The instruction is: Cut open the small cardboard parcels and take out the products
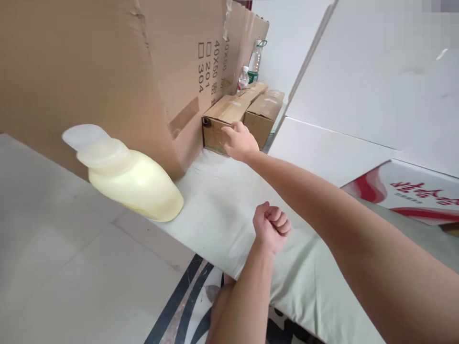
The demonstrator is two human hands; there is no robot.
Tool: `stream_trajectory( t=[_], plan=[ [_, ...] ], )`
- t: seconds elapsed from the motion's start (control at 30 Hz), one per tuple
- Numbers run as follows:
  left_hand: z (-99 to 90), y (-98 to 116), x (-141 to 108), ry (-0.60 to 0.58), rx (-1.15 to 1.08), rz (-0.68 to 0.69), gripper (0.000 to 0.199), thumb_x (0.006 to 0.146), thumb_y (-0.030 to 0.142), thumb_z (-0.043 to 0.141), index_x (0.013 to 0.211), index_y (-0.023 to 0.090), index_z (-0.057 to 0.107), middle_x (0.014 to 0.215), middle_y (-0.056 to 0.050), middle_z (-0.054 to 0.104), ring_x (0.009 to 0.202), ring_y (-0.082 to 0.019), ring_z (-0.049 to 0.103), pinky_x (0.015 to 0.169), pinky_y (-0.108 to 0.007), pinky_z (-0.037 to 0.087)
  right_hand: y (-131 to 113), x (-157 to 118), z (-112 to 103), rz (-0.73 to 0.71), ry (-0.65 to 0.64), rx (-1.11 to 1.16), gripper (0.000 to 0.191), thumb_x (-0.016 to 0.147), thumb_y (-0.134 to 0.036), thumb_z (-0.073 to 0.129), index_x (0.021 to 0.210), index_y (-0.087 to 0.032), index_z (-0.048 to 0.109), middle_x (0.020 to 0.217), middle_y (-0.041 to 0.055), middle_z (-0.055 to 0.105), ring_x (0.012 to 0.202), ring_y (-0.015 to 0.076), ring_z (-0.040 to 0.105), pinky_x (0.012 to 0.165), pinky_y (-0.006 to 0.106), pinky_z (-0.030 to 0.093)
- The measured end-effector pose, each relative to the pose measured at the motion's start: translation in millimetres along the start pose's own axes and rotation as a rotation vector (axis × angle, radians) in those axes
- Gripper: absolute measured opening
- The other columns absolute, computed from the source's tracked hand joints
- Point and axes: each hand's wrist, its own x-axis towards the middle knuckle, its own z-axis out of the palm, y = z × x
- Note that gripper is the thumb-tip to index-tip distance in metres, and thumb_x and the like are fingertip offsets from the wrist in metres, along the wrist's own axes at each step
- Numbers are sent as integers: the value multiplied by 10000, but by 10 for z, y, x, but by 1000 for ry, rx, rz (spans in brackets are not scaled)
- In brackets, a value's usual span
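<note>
My right hand reaches out over the sheet. Its fingers are loosely bent and partly apart, with nothing seen in them. It is in front of a small cardboard box; I cannot tell whether it touches it. My left hand is closed in a fist above the pale green sheet, with nothing showing in it. A pale yellow bottle with a translucent cap stands on the sheet's left edge, away from both hands.
A big printed cardboard carton rises at the back left. Another small box sits beside the first, with clear plastic bottles behind. A red and white carton is at right. Grey tiled floor lies left, below the sheet's edge.
</note>
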Motion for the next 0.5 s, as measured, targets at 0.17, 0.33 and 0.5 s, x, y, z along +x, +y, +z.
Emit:
stream_trajectory(
  t=[0.17, 0.33, 0.5],
  plan=[
    [-73, 68, 16, -49, -19, 49, 610, 717, 507, 650, 564, 230, 129, 550, 85, 40, 468, -61, 16, 504, -282, 11, -211, 363, 157, 12, 47, -171, 566, 902, -251, 555, 1465, -195, 564, 1652, 158, 346, 1526, 349, 319, 1234, 554, 276],
    [-99, 124, 4, -69, -7, 58, 639, 700, 527, 672, 578, 230, 120, 561, 85, 41, 474, -58, 18, 524, -294, 9, -236, 435, 173, 37, 34, -251, 553, 909, -253, 528, 1447, -129, 560, 1621, 184, 390, 1506, 339, 344, 1227, 563, 274],
    [-112, 169, -43, -39, 32, 77, 628, 703, 543, 652, 577, 235, 119, 551, 88, 41, 469, -60, 27, 506, -279, 24, -209, 370, 50, 113, -34, -322, 589, 919, -248, 497, 1473, -47, 506, 1597, 221, 423, 1498, 330, 376, 1231, 573, 283]
  ],
)
